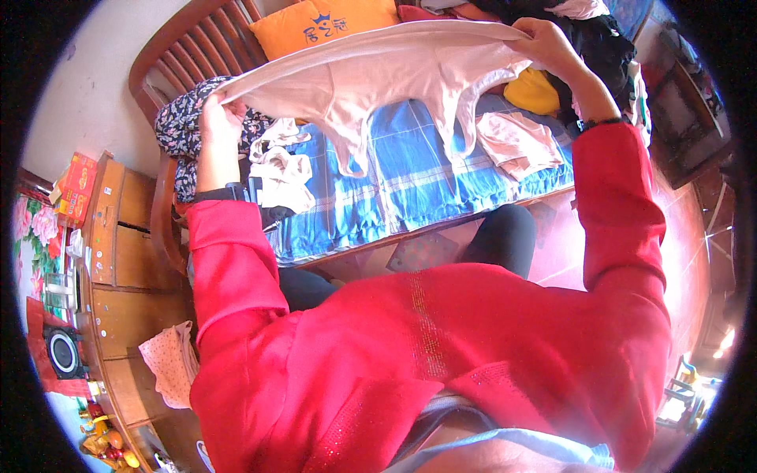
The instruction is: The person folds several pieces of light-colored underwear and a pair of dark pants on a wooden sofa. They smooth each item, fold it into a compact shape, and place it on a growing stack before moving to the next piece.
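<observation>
A thin pale pink garment with straps (pixel 378 71) is stretched out in the air between my two hands, above a bench seat covered with a blue plaid cloth (pixel 378 171). My left hand (pixel 223 118) grips its left end. My right hand (pixel 541 44) pinches its upper right end. The garment's straps and narrow parts hang down over the plaid cloth. A folded pale pink garment (pixel 517 145) lies on the cloth to the right. White cloth pieces (pixel 284 171) lie in a crumpled heap beside my left wrist.
A navy floral cloth (pixel 186 121) rests at the wooden bench's left arm. Behind the garment are an orange cushion (pixel 325 26), a yellow item (pixel 532 91) and piled dark clothes (pixel 597 53). A wooden drawer cabinet (pixel 139 319) stands at left, a pink dotted cloth (pixel 171 363) beside it.
</observation>
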The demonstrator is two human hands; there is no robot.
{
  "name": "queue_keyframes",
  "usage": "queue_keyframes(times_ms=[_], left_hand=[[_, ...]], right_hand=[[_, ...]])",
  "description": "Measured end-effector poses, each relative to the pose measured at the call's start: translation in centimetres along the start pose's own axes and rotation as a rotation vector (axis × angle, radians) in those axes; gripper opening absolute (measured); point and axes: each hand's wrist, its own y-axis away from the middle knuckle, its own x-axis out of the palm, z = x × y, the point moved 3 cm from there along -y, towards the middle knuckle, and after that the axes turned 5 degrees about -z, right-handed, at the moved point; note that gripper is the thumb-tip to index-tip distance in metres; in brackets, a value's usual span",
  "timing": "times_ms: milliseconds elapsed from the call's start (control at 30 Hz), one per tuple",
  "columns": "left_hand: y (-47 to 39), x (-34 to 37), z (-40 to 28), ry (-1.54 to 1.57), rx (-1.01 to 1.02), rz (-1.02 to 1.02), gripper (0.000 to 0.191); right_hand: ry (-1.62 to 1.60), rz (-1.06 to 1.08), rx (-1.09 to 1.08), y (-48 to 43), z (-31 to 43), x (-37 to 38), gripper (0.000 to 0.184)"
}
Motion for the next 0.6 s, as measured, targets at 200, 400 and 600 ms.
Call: queue_keyframes(times_ms=[200, 400, 600], left_hand=[[3.2, -4.2, 0.1, -0.260, 0.183, 0.238, 0.025], [10.1, -15.3, 11.3, -0.974, -0.197, 0.193, 0.035], [13.6, -20.6, 15.1, -1.232, -0.163, 0.215, 0.038]], right_hand=[[0.108, -0.039, -0.015, 8.0, 2.0, 1.6, 0.027], [0.256, 0.350, 0.164, 19.9, 2.1, 9.2, 0.012], [0.274, 0.607, 0.257, 26.0, 1.7, 12.1, 0.016]])
